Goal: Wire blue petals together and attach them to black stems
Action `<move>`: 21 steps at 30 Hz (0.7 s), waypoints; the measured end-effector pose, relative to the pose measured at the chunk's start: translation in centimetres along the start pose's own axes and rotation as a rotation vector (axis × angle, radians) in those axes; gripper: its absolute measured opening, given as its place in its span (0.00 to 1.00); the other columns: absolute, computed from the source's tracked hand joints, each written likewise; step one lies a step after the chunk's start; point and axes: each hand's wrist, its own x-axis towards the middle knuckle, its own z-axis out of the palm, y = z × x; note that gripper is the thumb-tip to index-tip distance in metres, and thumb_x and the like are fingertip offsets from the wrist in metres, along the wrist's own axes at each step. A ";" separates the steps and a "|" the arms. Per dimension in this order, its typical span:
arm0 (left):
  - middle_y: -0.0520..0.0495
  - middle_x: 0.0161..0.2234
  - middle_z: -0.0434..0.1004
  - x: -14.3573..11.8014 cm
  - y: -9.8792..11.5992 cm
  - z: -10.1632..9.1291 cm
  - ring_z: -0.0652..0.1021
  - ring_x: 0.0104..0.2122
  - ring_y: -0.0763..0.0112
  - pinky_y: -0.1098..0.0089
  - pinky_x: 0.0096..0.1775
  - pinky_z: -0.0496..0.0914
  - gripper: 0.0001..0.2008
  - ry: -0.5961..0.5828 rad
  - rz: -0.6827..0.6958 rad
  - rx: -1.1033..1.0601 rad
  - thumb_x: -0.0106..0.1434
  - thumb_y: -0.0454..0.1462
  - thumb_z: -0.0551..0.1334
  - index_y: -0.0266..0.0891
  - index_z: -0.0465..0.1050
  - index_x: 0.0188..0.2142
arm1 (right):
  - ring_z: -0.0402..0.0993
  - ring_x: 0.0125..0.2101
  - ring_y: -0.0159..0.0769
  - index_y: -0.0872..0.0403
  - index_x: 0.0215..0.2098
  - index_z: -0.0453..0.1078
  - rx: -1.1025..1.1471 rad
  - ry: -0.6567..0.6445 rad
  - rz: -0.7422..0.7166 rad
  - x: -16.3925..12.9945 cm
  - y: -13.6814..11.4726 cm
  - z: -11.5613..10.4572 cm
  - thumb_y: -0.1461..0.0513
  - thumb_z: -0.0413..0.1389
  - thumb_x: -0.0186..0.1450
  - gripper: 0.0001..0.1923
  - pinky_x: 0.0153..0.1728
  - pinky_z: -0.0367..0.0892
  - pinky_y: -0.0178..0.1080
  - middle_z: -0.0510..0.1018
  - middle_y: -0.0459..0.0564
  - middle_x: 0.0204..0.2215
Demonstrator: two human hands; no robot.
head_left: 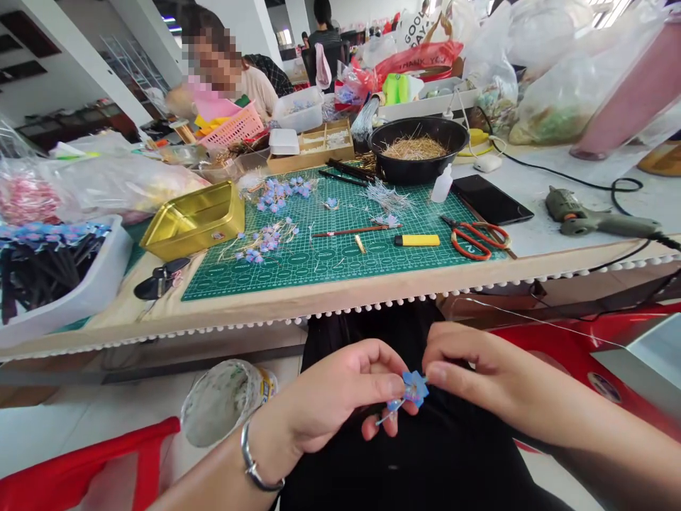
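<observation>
Left hand (345,390) pinches blue flower (416,388), apart from table edge (298,301).

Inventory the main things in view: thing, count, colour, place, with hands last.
Gridded cutting mat: one, green, centre
Small petalled flower: one, blue, lower centre
Flower sprays: several, bluish, on mat
Rectangular metal tin: one, gold, mat's left
Round plastic basin: one, black, mat's back
Metal scissors: one, orange-handled, mat's right
Flat rectangular device: one, black, behind scissors
Plastic glue gun: one, grey, far right
Round open bucket: one, whitish, lower left
Left hand: one, bare, holding flower
Right hand: one, bare, beside flower
</observation>
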 end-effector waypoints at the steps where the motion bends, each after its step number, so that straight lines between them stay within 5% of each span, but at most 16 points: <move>1: 0.45 0.31 0.78 -0.1 -0.1 0.0 0.74 0.22 0.78 0.80 0.20 0.60 0.09 0.009 0.005 -0.035 0.61 0.39 0.66 0.37 0.69 0.36 | 0.72 0.32 0.36 0.52 0.29 0.73 0.010 0.045 -0.071 0.0 0.4 -0.3 0.55 0.50 0.70 0.16 0.34 0.68 0.36 0.73 0.47 0.29; 4: 0.44 0.30 0.79 -0.5 -0.1 0.2 0.75 0.22 0.78 0.80 0.20 0.59 0.11 0.017 -0.013 -0.109 0.60 0.41 0.67 0.37 0.70 0.36 | 0.70 0.50 0.41 0.50 0.39 0.74 0.006 0.194 -0.201 0.0 1.7 -0.5 0.55 0.46 0.72 0.16 0.51 0.67 0.42 0.74 0.52 0.46; 7: 0.43 0.30 0.79 -0.8 0.1 0.2 0.74 0.21 0.78 0.80 0.20 0.58 0.11 -0.004 -0.036 -0.140 0.60 0.41 0.67 0.37 0.69 0.36 | 0.57 0.63 0.42 0.46 0.54 0.68 0.013 0.120 -0.253 0.1 2.4 -0.4 0.57 0.44 0.73 0.16 0.63 0.54 0.48 0.67 0.49 0.60; 11: 0.43 0.29 0.78 -1.0 0.1 0.2 0.71 0.20 0.80 0.80 0.19 0.55 0.05 0.002 -0.024 -0.139 0.64 0.36 0.61 0.37 0.68 0.36 | 0.62 0.61 0.41 0.46 0.61 0.61 0.067 -0.029 -0.240 0.3 2.4 -0.4 0.58 0.44 0.73 0.19 0.61 0.58 0.48 0.70 0.48 0.58; 14: 0.45 0.28 0.77 -1.2 -0.1 0.3 0.69 0.19 0.81 0.79 0.19 0.52 0.03 0.055 0.005 -0.085 0.65 0.35 0.59 0.37 0.66 0.36 | 0.70 0.53 0.41 0.46 0.55 0.65 0.100 0.149 -0.241 0.3 2.5 -0.5 0.59 0.44 0.72 0.15 0.54 0.66 0.44 0.75 0.49 0.51; 17: 0.47 0.30 0.77 -1.7 -0.4 0.6 0.69 0.21 0.80 0.79 0.21 0.54 0.02 0.131 0.091 0.060 0.65 0.35 0.58 0.38 0.67 0.37 | 0.69 0.54 0.44 0.46 0.52 0.65 0.100 0.360 -0.293 0.1 2.6 -0.3 0.58 0.44 0.72 0.14 0.56 0.64 0.47 0.74 0.51 0.50; 21: 0.51 0.30 0.73 -2.6 -0.3 1.2 0.71 0.27 0.75 0.76 0.29 0.64 0.02 0.219 0.201 0.339 0.65 0.36 0.58 0.42 0.69 0.38 | 0.63 0.60 0.46 0.44 0.60 0.60 0.091 0.134 -0.323 0.0 1.8 0.1 0.57 0.47 0.70 0.20 0.58 0.61 0.49 0.70 0.50 0.58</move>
